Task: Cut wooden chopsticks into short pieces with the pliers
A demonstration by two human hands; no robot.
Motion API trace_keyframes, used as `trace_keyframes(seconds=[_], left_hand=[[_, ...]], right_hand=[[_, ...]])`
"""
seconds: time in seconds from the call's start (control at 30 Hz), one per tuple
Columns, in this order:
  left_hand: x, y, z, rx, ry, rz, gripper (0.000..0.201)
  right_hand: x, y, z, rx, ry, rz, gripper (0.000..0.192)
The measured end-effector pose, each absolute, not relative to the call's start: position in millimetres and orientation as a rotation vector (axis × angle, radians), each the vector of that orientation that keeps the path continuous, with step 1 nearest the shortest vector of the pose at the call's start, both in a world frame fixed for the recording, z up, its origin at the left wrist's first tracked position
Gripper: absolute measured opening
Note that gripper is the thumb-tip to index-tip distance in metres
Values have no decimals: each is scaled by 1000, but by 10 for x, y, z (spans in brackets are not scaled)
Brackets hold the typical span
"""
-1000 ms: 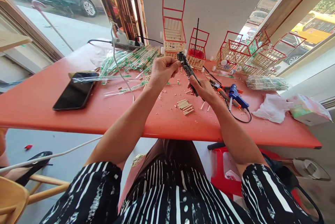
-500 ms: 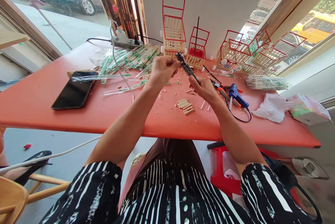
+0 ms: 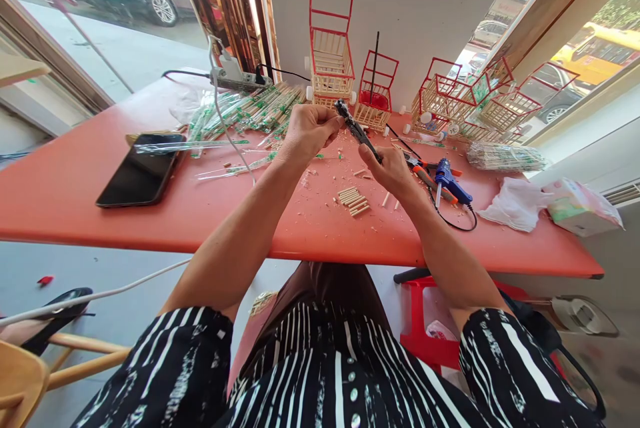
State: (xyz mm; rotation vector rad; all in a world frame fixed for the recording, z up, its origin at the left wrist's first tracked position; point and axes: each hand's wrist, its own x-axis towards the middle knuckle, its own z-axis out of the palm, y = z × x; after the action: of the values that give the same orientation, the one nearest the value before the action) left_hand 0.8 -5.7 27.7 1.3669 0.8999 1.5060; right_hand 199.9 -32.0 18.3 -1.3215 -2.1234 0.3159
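My right hand [image 3: 389, 168] is wrapped round the handle of a slim black hand tool [image 3: 356, 128] with a metallic tip; its exact kind is unclear. The tool slants up and left above the table. Beside its tip my left hand [image 3: 311, 129] is closed in a pinch, and whatever sits between those fingertips is too small to make out. Below both hands lies a small heap of short cut wooden sticks [image 3: 353, 201] among crumbs and offcuts. Just behind stands a miniature shopping cart [image 3: 332, 58] built of pale sticks with red edging.
Left on the red table [image 3: 240, 215] lie a black phone [image 3: 139, 175] and many wrapped chopsticks [image 3: 270, 108]. To the right are a blue glue gun [image 3: 450, 181], orange-handled pliers [image 3: 425, 175], a white plastic bag [image 3: 517, 205] and a tissue pack [image 3: 580, 205]. More small carts [image 3: 450, 98] stand behind.
The whole view has shifted very slightly left. Both hands keep their hold and position by the tool's tip.
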Motion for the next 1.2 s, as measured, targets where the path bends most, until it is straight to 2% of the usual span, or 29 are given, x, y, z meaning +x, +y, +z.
trace_keyframes(seconds=[0.17,0.27,0.43,0.5,0.8,1.0,1.2], left_hand=[[2,-73,294,1288,886,1480,33],[-10,-93,317,1243,875,1435,30],[-16,-142,353,1148,839,1356,31],[-15,-156,358,1118,833,1330,33],[5,-178,383,1065,865,1287,36],[-9,-151,362,1033,859,1275,30],[-35,-150,384,993,833,1230,32]], right_hand=[[1978,-278,120,-1373,-2072,242,81],[1974,-267,107,-1385,-2047,300,83],[1970,-304,147,-1379,-2006,754,90],[1977,-308,160,-1355,-2013,845,92],[2037,-254,172,-1343,-2160,613,96],[2025,-258,176,-1384,-2190,482,99],[2013,-272,160,-1365,-2170,494,96]])
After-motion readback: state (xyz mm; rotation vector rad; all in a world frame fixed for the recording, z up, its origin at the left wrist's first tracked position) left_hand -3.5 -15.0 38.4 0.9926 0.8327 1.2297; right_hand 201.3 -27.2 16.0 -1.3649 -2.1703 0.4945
